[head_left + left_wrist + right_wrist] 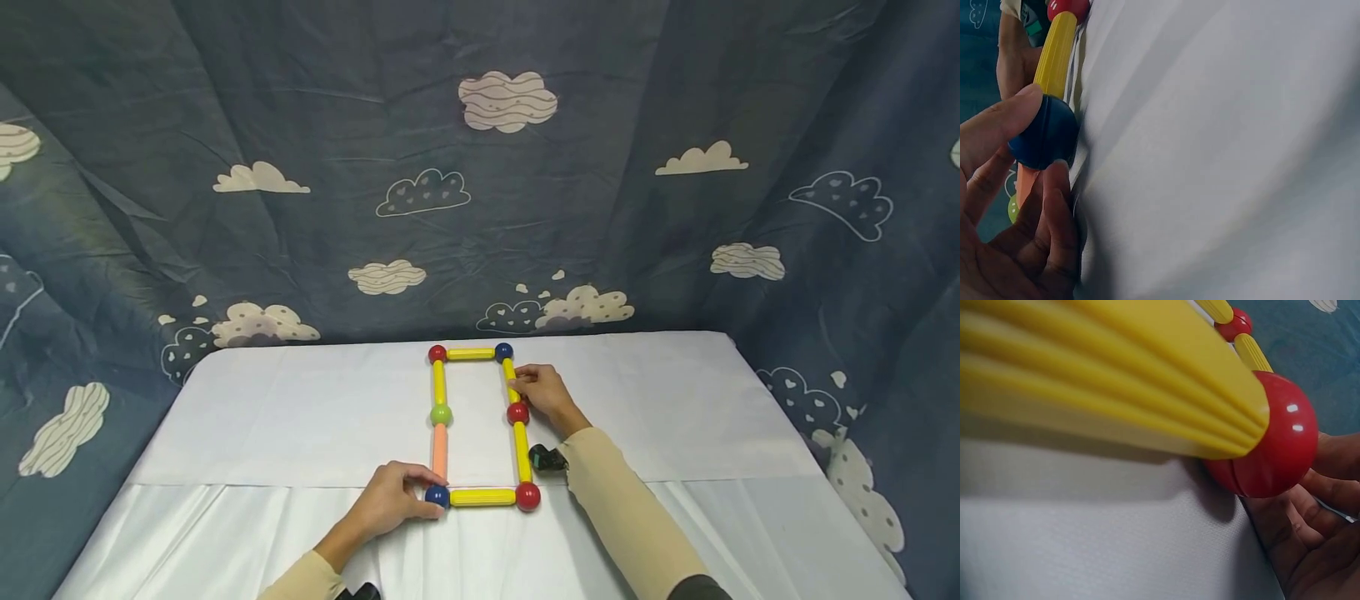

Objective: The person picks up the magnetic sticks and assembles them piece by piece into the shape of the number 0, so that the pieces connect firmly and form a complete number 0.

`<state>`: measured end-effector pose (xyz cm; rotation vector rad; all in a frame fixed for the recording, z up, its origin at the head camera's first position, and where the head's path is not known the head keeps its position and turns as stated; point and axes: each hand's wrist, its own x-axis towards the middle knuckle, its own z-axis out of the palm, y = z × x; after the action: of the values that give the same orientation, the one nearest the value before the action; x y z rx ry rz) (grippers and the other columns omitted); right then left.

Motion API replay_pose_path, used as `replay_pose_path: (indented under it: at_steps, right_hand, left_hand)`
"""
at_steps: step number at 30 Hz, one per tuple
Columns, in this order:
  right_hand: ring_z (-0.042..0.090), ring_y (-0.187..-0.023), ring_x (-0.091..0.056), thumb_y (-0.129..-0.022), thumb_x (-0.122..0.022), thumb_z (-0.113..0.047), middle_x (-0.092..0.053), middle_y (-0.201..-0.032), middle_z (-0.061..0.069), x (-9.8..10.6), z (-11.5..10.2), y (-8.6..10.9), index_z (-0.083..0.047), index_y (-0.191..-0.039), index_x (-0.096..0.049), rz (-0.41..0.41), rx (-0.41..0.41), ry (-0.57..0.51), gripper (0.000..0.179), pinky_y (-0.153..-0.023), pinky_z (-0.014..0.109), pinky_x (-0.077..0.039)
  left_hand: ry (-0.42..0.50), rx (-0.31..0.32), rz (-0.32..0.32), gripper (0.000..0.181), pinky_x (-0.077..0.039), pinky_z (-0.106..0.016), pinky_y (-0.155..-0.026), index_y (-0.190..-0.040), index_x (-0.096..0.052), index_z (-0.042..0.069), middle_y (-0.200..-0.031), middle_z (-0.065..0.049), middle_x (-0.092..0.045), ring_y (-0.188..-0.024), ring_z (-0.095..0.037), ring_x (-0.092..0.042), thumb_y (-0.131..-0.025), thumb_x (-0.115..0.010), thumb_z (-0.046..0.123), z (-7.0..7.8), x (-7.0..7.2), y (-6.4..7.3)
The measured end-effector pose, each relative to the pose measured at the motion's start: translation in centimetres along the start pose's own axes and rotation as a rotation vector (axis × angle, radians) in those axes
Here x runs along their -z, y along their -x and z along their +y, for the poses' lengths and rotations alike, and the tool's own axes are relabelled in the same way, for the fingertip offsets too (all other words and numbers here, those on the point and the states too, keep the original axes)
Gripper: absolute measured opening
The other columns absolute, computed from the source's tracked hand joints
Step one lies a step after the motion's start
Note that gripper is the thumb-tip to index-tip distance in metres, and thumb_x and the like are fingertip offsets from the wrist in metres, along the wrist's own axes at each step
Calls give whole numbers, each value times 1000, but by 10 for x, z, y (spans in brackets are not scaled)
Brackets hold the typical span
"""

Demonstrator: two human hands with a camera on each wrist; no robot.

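Note:
A rectangle of ridged sticks joined by balls lies on the white cloth. My left hand [390,497] pinches the blue ball [1044,134] at the near left corner between thumb and fingers. From it an orange stick [440,450] runs to a green ball [441,414], and a yellow stick [482,497] to a red ball [528,497]. On the right side my right hand [546,390] holds the upper yellow stick [511,379], beside the middle red ball [1285,434]. Its fingertips are partly hidden in the right wrist view.
The far corners are a red ball [437,354] and a blue ball [504,352], linked by a yellow stick [471,354]. Behind the white-covered table [285,417] hangs a dark blue cloud-print curtain [330,100], which also drapes down both sides.

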<state>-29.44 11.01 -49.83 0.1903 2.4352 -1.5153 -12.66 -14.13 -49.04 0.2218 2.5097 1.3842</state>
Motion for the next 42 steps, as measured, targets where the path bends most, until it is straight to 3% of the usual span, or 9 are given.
replay_pose_path:
  at_steps: [15, 22, 30, 34, 38, 42]
  right_hand:
    - [18, -74, -54, -92, -66, -12, -63, -97, 13, -2, 4, -1, 1, -122, -61, 8, 19, 0, 33, -62, 22, -47]
    - [17, -72, -54, -93, -65, -11, -62, -95, 12, -3, 2, 1, 1, -123, -60, 10, 17, 24, 33, -61, 20, -46]
    - [20, -74, -55, -92, -65, -10, -62, -97, 13, -2, -1, 4, 3, -122, -60, 14, 30, 31, 33, -65, 23, -49]
    - [19, -73, -55, -92, -65, -9, -63, -95, 13, 0, -2, 4, 3, -121, -60, 12, 34, 37, 32, -65, 23, -49]
    - [19, -73, -55, -91, -66, -10, -64, -95, 13, 1, 0, 1, 2, -121, -60, 18, 31, 33, 32, -65, 22, -48]
    - [18, -71, -54, -91, -66, -9, -64, -95, 13, -1, 0, 1, 3, -121, -60, 6, 34, 36, 33, -62, 21, -47]
  left_hand:
    - [23, -8, 46, 34, -34, -19, -45, -99, -74, 14, -82, 4, -65, -52, -5, -43, -68, -86, 19, -1, -5, 12]
    - [38, 19, 64, 33, -34, -19, -43, -101, -73, 14, -77, 3, -60, -50, -5, -42, -71, -85, 18, 1, -6, 19]
    - [17, -12, 54, 28, -42, -22, -51, -99, -71, 13, -95, -1, -64, -60, -7, -49, -76, -82, 27, 3, 0, 15]
    - [76, 69, 118, 25, -48, -24, -51, -97, -69, 9, -87, 0, -65, -58, -10, -55, -81, -77, 27, 3, 2, 1]
    - [124, 184, 204, 31, -50, -25, -51, -105, -65, 4, -76, 0, -66, -53, -10, -59, -84, -75, 25, 5, 2, -24]
    - [109, 308, 215, 40, -47, -21, -47, -113, -62, 1, -71, -2, -65, -47, -8, -56, -84, -75, 26, 7, 3, -44]
